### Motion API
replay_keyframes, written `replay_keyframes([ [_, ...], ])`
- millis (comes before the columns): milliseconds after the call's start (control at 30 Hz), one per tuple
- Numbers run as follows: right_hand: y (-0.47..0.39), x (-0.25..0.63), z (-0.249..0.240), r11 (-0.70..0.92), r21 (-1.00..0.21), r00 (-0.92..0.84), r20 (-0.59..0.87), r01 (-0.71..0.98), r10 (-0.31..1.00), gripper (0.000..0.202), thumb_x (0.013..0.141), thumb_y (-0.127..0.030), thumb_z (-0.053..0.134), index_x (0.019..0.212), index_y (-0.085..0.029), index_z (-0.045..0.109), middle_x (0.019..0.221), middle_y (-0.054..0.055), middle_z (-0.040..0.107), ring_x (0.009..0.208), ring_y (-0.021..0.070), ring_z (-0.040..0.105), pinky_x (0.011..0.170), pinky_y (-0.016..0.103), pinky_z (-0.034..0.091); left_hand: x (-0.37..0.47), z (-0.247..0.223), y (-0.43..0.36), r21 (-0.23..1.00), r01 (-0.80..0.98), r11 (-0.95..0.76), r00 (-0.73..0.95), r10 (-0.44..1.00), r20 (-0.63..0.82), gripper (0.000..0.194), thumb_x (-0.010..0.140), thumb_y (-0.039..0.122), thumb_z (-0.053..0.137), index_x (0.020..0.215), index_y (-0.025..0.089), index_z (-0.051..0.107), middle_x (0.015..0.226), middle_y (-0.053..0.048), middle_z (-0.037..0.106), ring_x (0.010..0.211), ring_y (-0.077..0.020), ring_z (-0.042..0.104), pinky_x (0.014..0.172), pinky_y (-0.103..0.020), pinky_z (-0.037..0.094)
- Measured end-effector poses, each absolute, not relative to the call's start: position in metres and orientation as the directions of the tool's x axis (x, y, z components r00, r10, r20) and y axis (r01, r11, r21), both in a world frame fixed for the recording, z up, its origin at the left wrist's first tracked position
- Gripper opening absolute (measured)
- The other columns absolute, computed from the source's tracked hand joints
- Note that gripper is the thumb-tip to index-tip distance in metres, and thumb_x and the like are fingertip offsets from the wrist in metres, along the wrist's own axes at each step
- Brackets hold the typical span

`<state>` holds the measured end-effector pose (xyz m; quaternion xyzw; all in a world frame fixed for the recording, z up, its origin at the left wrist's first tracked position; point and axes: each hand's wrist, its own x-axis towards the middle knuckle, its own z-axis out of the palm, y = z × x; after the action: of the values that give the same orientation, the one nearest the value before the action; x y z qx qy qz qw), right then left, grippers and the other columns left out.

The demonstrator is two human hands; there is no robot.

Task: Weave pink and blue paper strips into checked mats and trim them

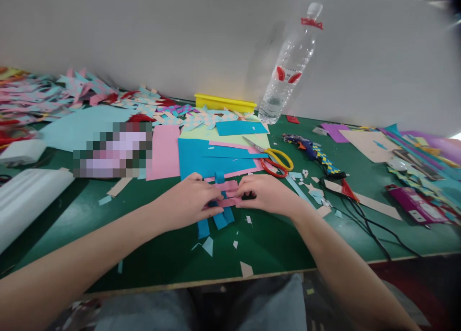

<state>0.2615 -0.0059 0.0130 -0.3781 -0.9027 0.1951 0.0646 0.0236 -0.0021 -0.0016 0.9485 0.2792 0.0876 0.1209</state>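
Note:
Between my hands, above the green table, is a small piece of pink paper strips (pixel 228 186) crossed over and under blue paper strips (pixel 222 219). The blue ends hang toward me, and one blue strip curls up at the far side. My left hand (pixel 196 199) is closed on the left side of the weave, thumb nearest me. With thumb and fingers pinched, my right hand (pixel 270 194) holds the right ends of the pink strips. Just beyond lie a blue paper sheet (pixel 190 153), a pink sheet (pixel 164 151) and scissors (pixel 277 160) with yellow and red handles.
A clear plastic bottle (pixel 288 67) stands by the grey wall. Woven strips (pixel 39 98) pile up at the back left. A white object (pixel 30 204) lies at left. Right are black cords (pixel 367 225), a purple box (pixel 416 204) and paper scraps (pixel 317 195).

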Motion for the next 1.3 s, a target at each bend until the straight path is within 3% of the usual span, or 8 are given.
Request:
replay_keyframes([
  [133,-0.006,0.261,0.013,0.606,-0.448,-0.691,-0.040,0.658,0.721,0.011,0.084,-0.028,0.067,0.084,-0.017,0.069,0.085,0.002,0.066,0.076,0.0135,0.057,0.066,0.025,0.038,0.028,-0.007,-0.002,0.216,0.495,-0.841,0.834,0.530,0.154,0.030,0.094,0.043,0.052,0.078,0.019,0.059,0.073,-0.001,0.068,0.062,-0.0157,0.059,0.070,-0.033,0.033],
  [367,-0.006,0.259,0.011,0.486,-0.604,-0.642,-0.056,0.632,0.765,0.014,0.081,-0.027,0.069,0.081,-0.016,0.060,0.081,0.000,0.062,0.072,0.0108,0.054,0.062,0.022,0.037,0.021,-0.016,-0.001,0.256,0.492,-0.832,0.817,0.543,0.193,0.028,0.094,0.045,0.052,0.095,0.019,0.063,0.088,-0.002,0.071,0.073,-0.0164,0.064,0.071,-0.031,0.034],
  [600,-0.006,0.260,0.011,0.484,-0.588,-0.627,-0.052,0.648,0.777,0.024,0.084,-0.034,0.066,0.070,-0.017,0.057,0.062,-0.005,0.047,0.057,0.0082,0.041,0.054,0.022,0.029,0.023,-0.014,-0.001,0.260,0.537,-0.803,0.792,0.586,0.172,0.031,0.091,0.048,0.055,0.100,0.020,0.063,0.064,0.002,0.065,0.057,-0.0156,0.058,0.064,-0.030,0.033],
  [833,-0.007,0.258,0.010,0.436,-0.602,-0.584,-0.063,0.669,0.809,0.037,0.092,-0.043,0.052,0.072,-0.016,0.066,0.063,0.000,0.058,0.055,0.0096,0.045,0.053,0.024,0.029,0.023,-0.015,0.000,0.289,0.520,-0.804,0.788,0.582,0.201,0.036,0.093,0.053,0.048,0.093,0.021,0.063,0.058,0.004,0.061,0.052,-0.0137,0.055,0.063,-0.030,0.034],
  [1033,-0.009,0.254,0.009,0.484,-0.555,-0.585,-0.005,0.676,0.811,0.025,0.092,-0.033,0.055,0.081,-0.018,0.071,0.072,0.001,0.065,0.063,0.0108,0.050,0.058,0.025,0.030,0.022,-0.017,0.000,0.282,0.515,-0.809,0.799,0.573,0.184,0.029,0.092,0.048,0.053,0.096,0.021,0.064,0.061,0.004,0.063,0.054,-0.0137,0.057,0.064,-0.030,0.033],
  [1200,-0.013,0.248,0.006,0.381,-0.673,-0.503,0.016,0.634,0.864,0.032,0.091,-0.039,0.055,0.070,-0.016,0.065,0.057,-0.003,0.053,0.053,0.0085,0.041,0.051,0.024,0.027,0.024,-0.015,-0.002,0.278,0.535,-0.798,0.788,0.590,0.178,0.025,0.091,0.045,0.055,0.090,0.021,0.064,0.067,0.003,0.066,0.058,-0.0144,0.058,0.064,-0.031,0.034],
  [1300,-0.015,0.243,0.007,0.311,-0.767,-0.481,0.004,0.561,0.877,0.028,0.090,-0.036,0.057,0.073,-0.017,0.068,0.058,-0.003,0.053,0.052,0.0077,0.040,0.050,0.023,0.028,0.025,-0.016,-0.003,0.276,0.538,-0.796,0.777,0.596,0.204,0.029,0.091,0.046,0.054,0.082,0.020,0.062,0.067,0.003,0.066,0.056,-0.0143,0.057,0.062,-0.031,0.035],
])
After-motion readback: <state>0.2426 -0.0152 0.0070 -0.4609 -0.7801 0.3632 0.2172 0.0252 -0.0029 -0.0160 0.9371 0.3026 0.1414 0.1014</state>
